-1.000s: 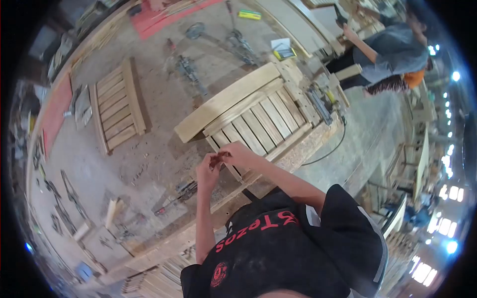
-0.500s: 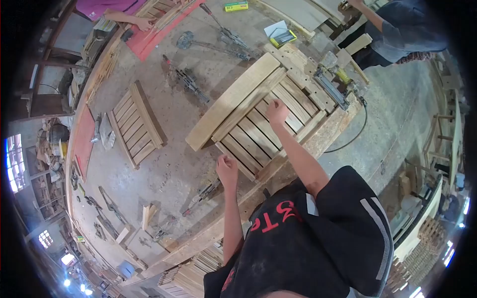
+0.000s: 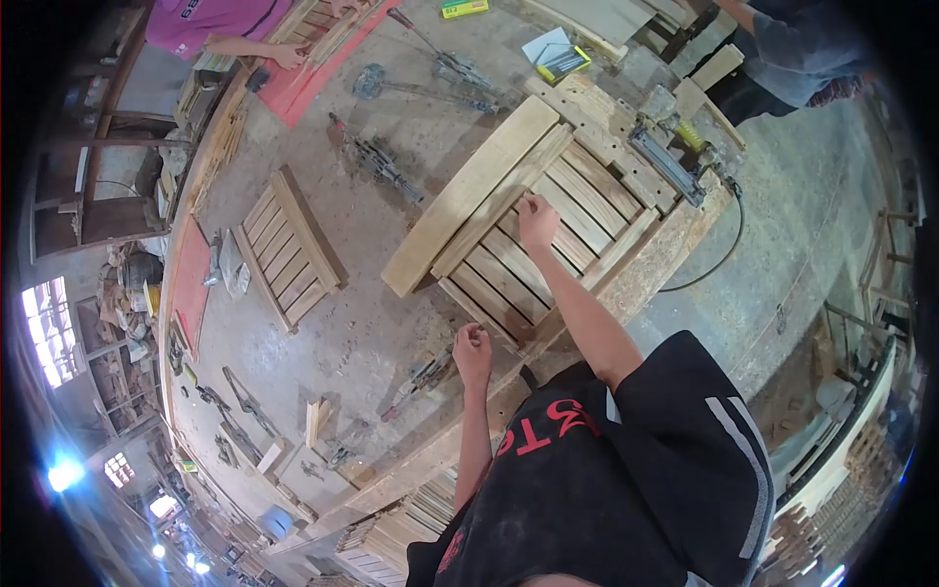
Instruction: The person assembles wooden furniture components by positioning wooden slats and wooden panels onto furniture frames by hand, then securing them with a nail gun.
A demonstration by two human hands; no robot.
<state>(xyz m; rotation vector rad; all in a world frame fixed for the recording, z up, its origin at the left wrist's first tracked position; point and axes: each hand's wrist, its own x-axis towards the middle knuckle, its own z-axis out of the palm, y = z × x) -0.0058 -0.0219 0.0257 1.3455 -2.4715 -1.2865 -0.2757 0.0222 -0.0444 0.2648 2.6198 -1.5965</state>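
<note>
Slatted wooden panel [image 3: 499, 276] lies flat on the tabletop [image 3: 357, 303]; my right hand [image 3: 536, 221] rests on its slats, grip unclear, while my left hand [image 3: 472, 345] hangs fisted just beside its near edge

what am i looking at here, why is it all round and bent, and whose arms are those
There is no machine. A person wears a camera on the head, and its wide lens bends this one picture into a circle. It looks down past the person's black shirt at their own arms. The right hand rests on a pale slatted wooden panel and grips nothing that shows. The left hand is a closed fist near the panel's edge; whether it holds anything is too small to tell. The panel lies on a dusty grey workbench, along with a smaller slatted wooden panel, dark metal clamps and a yellow-and-black nail gun.
</note>
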